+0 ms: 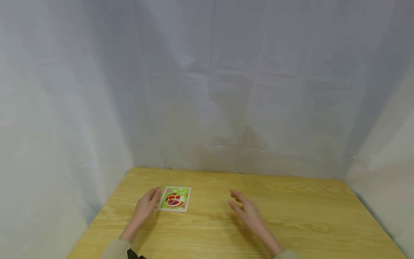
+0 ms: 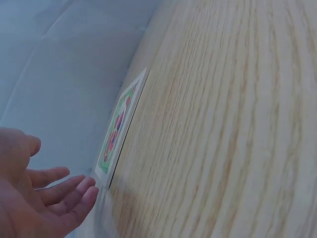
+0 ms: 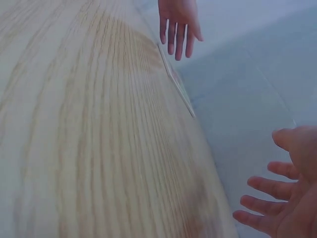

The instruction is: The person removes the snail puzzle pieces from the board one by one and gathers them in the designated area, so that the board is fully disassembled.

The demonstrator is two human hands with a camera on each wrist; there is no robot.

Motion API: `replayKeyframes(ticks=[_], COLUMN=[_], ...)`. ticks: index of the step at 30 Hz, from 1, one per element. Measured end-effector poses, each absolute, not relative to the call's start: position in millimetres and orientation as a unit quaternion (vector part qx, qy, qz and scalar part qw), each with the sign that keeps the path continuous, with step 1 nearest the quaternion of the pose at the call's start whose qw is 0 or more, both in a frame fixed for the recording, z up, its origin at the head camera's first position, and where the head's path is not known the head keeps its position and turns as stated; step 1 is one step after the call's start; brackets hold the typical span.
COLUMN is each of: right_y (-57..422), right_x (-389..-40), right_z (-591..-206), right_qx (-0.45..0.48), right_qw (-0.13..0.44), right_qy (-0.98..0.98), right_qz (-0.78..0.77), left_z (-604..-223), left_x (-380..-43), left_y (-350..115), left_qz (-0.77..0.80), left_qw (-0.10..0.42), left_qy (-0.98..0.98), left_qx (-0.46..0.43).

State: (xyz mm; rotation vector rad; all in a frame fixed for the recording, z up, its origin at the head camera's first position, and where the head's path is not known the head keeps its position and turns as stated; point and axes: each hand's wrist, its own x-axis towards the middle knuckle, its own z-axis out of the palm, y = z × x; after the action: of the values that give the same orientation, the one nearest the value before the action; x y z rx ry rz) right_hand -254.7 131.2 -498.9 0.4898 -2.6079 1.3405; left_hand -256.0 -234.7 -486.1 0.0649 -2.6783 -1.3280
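Note:
A flat, square puzzle board with a pale border lies on the wooden table, left of the middle. Its picture shows a red and blue snail on green. Beside the board's left edge, my left hand has its fingers extended and relaxed, with nothing in it. In the left wrist view the fingertips come close to the board's near corner. My right hand is held over the table to the right of the board, fingers spread and bare. The right wrist view shows both hands with the board edge-on between them.
The wooden table spreads far to the right of the hands. White sheeting hangs behind its back edge and along both sides. A dark object shows at my left sleeve.

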Motion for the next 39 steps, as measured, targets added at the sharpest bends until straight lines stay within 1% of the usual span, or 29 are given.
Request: replayKeyframes(ticks=[4,13,19,23,28,39], right_y=[125.5,116.2,110.0,105.3,99.1,79.3], right_x=[-256.8,-260.4,-261.0,-260.0,-259.5,-257.6], right_z=[-503.8,-512.2,-512.7,-514.7,-515.3,-509.5], right_qx=[0.164,0.162,0.161,0.162,0.163,0.121], right_qw=[0.073,0.077,0.032,0.014,-0.023,-0.095], right_qy=[-0.86,-0.825,-0.796,-0.785,-0.76,-0.699], right_qz=[0.478,0.536,0.582,0.598,0.629,0.698], left_z=[-490.8,-495.5,-494.5,-493.7,-493.7,-495.3], left_x=[-257.9,-261.4,-264.0,-264.8,-265.1,-263.7], left_y=[-236.9,-238.7,-238.1,-237.1,-235.5,-231.8], left_qz=[-0.481,-0.505,-0.496,-0.493,-0.495,-0.503], left_qw=[0.048,0.046,0.027,0.026,0.025,0.028], left_qy=[-0.875,-0.861,-0.868,-0.869,-0.868,-0.863], left_qx=[0.029,0.03,0.027,0.026,0.025,0.023])
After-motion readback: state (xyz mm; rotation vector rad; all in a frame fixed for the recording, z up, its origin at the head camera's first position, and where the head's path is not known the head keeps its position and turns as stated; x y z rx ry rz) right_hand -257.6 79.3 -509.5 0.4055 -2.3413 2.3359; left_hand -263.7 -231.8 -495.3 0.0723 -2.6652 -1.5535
